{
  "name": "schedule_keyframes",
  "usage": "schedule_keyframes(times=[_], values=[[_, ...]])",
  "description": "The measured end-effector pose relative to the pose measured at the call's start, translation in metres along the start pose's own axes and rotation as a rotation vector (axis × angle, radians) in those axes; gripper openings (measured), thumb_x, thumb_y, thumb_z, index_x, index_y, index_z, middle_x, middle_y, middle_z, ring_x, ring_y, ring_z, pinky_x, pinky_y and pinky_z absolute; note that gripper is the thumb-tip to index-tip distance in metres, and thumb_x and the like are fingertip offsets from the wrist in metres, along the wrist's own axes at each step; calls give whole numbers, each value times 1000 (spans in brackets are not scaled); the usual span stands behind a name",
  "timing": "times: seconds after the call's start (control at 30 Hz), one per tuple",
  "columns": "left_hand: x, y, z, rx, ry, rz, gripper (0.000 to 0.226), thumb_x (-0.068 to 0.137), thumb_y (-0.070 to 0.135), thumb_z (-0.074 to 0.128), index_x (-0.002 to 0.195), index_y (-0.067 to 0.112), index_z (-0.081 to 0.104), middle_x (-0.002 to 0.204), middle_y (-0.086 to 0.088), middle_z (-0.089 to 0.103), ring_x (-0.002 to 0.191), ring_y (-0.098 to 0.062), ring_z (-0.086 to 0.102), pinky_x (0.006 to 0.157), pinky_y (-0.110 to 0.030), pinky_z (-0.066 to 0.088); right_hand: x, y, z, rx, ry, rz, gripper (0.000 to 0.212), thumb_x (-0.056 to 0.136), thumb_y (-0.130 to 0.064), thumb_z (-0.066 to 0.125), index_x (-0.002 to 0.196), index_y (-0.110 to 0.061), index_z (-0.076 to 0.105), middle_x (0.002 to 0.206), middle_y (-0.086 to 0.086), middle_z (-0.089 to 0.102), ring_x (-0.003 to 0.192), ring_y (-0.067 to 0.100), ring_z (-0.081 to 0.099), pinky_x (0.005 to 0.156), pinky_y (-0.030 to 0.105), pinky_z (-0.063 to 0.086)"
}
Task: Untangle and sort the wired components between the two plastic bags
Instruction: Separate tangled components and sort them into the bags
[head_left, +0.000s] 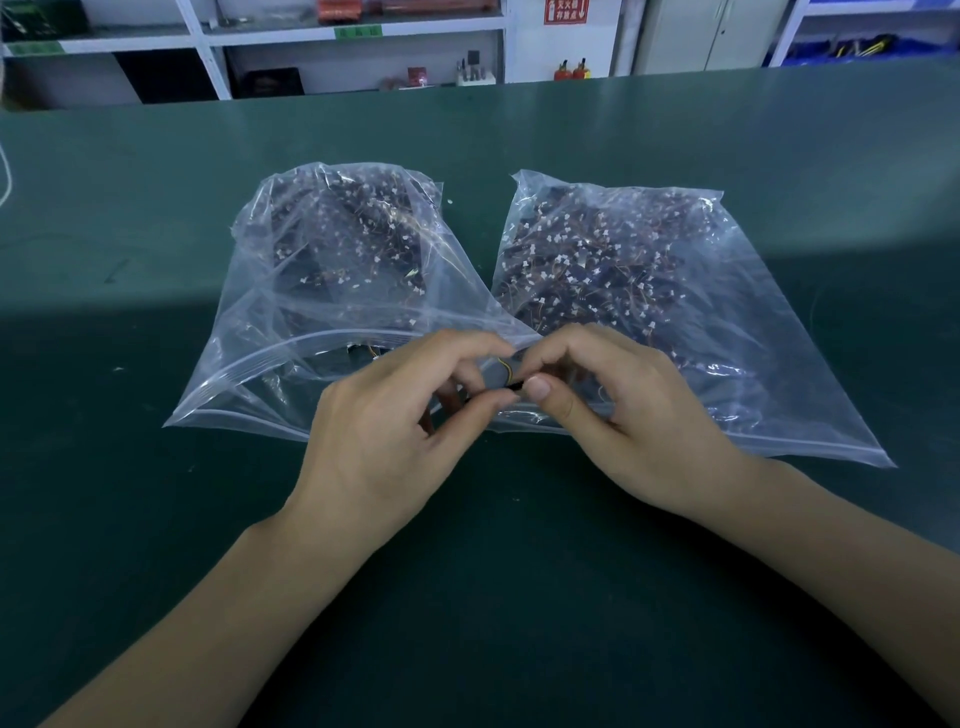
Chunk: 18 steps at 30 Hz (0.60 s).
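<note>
Both hands met over the near edges of the bags, pinching 1 small wired component (511, 382) between them. On the left hand (395, 421) the thumb and forefinger closed on the black body of the piece, the other fingers curled beneath. On the right hand (618, 410) the thumb pressed the same piece from the other side, with the forefinger arched over it and the remaining fingers bent under. A short loop of yellow and dark wire showed just above the pinch; how the wire ran below the fingers could not be seen.

Beneath everything lay the green table (156, 519), with both forearms stretched across its near part. Beyond its far edge stood white shelving (208, 62) holding dark boxes and small items, and a red sign (566, 10) hung on the wall.

On the table lay 2 clear plastic bags side by side, touching near the hands. The left bag (249, 364) had its zip mouth gaping toward the person, and its load of dark components with white connectors sat mostly in the far half. The right bag (753, 364) lay flatter, its tangle of dark parts, thin wires and white connectors spread across its far and middle portions. The held component sat in front of the spot where the 2 bags met.
</note>
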<state>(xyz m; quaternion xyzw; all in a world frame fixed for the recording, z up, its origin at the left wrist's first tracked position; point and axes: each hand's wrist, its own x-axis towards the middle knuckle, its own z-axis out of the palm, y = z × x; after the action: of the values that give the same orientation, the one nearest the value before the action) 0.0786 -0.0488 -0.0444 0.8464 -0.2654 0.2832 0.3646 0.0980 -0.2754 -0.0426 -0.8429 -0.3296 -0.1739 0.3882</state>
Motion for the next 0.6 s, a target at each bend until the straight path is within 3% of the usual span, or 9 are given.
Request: schedule_keyframes(times=[0.17,0.4,0.5,0.6], values=[[3,-4,-2,26,150,15,12,97,28,81,98,18,75,92,14,71,79,-9,69,66,-24,54,1,2,-6,-227,-117,-35,37,92,-47,72,120,-24,63,105,-18,63,94,7,60,91,34,48],[4,-2,-3,13,76,64,6,96,17,81,95,12,78,91,9,70,79,-12,67,64,-27,53,4,4,-10,-376,-175,-48,38,77,-18,73,113,-20,64,99,-16,57,92,9,54,89,29,43],[4,-2,-3,-7,19,92,5,99,12,77,103,11,80,98,6,71,86,-12,68,69,-29,54,4,7,-10,-343,-98,-20,31,79,-6,74,106,-18,67,95,-14,62,87,8,54,85,30,47],[3,0,-2,-26,-41,105,9,100,10,75,106,12,80,100,6,70,90,-15,69,70,-35,55,4,8,-10,-339,14,2,27,83,-1,73,102,-19,70,92,-13,64,83,5,53,79,24,42]])
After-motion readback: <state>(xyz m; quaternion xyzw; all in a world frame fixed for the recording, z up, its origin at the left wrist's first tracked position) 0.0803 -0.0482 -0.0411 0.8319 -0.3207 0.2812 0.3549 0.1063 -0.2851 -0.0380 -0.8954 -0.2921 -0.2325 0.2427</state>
